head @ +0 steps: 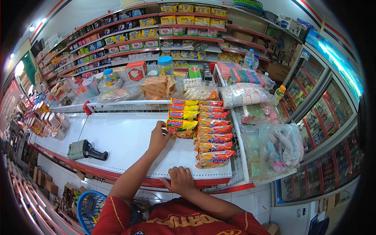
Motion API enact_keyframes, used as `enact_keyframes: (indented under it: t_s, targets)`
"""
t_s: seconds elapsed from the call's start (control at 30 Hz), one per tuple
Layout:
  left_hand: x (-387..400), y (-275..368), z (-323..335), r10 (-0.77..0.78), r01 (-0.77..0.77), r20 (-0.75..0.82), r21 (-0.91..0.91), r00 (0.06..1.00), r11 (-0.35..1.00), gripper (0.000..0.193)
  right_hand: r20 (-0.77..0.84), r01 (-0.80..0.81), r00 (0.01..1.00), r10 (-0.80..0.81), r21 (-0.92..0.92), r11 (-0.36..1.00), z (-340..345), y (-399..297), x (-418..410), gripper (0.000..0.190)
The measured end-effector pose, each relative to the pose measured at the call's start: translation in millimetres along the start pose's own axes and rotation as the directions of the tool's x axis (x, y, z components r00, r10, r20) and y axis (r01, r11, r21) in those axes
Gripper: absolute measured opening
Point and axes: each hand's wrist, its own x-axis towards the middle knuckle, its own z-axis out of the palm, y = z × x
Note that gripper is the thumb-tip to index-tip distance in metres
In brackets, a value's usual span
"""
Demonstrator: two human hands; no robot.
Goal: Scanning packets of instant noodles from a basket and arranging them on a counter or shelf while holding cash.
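My left hand point(160, 136) grips the left edge of the front Indomie instant noodle packet point(182, 129), thumb on its near side. Behind it, several more yellow packets point(183, 107) stand in a row running back to the wire rail. To their right runs a longer row of orange Mie Sedaap noodle packets point(213, 138), which comes closer to the shelf front. My right hand point(179, 179) rests on the front edge of the white metal shelf point(126, 135). It holds nothing, and its thumb is spread from slightly bent fingers.
A black handheld scanner point(95, 152), partly wrapped in checked cloth, lies left on the shelf. Cup noodles point(54, 120) stand at the far left. A wire divider point(239, 147) borders the right side, with bagged goods point(273, 147) beyond. A blue basket point(88, 210) is below left.
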Motion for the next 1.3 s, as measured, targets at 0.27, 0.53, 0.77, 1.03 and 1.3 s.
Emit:
enact_keyframes:
  t_s: [0.27,0.53,0.77,1.03,1.3]
  targets:
    - [-4,-23,5,0.061,-0.055,0.052,-0.105,0.997,0.993,0.038,-0.027,0.001,1.000,-0.001,-0.005,1.000,-2,-6,3,0.043]
    - [-1,-9,9,0.027,-0.030,0.044,0.065,0.999,0.997,0.039,-0.039,-0.014,0.999,0.012,-0.032,0.999,-1,-4,0,0.040]
    - [0,-18,9,0.188,-0.185,-0.069,0.049,0.980,0.981,0.039,-0.013,-0.016,1.000,0.016,-0.024,1.000,0,-4,1,0.040]
    - [-64,-32,-66,-0.150,0.171,0.100,-0.252,0.984,0.952,0.029,-0.004,-0.053,0.999,0.053,0.008,0.999,6,-11,-7,0.039]
    - [-246,-46,-202,-0.374,0.394,0.169,-0.615,0.912,0.683,0.033,0.087,-0.462,0.851,0.518,0.591,0.661,8,-9,-19,0.023]
